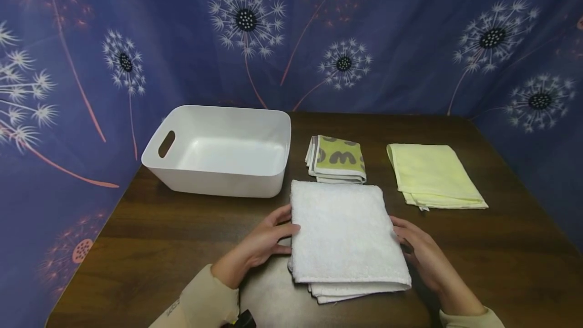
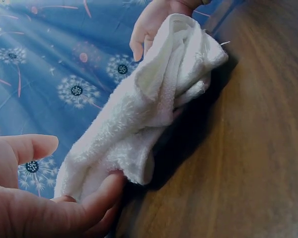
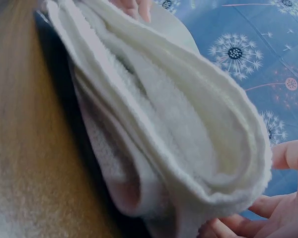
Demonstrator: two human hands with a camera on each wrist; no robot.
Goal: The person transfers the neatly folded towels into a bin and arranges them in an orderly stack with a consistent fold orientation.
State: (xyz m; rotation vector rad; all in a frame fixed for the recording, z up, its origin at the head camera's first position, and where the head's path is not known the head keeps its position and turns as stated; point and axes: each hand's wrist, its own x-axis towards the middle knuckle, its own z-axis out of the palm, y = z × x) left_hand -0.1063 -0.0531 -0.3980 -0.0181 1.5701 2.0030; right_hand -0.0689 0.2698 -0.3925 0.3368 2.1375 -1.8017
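Note:
A folded white towel (image 1: 346,232) is held between both hands in the head view, its loose layers showing along the front edge. The left hand (image 1: 266,237) grips its left side, thumb at the upper surface and other fingers lower down. In the left wrist view, those fingers (image 2: 102,198) reach under the towel's end. On the opposite side, the right hand (image 1: 421,254) holds the right edge. The right wrist view shows the towel's rounded fold (image 3: 223,183) beside that hand, with fingers partly hidden beneath it. Dark shadow lies between the towel and the table in both wrist views.
A white plastic bin (image 1: 227,183) with an oval handle hole stands at the back left of the wooden table (image 1: 150,237). Behind the white towel lies a folded green patterned towel (image 1: 339,158). A folded yellow towel (image 1: 434,173) is at the right. Dandelion-print cloth (image 1: 387,14) hangs around the table.

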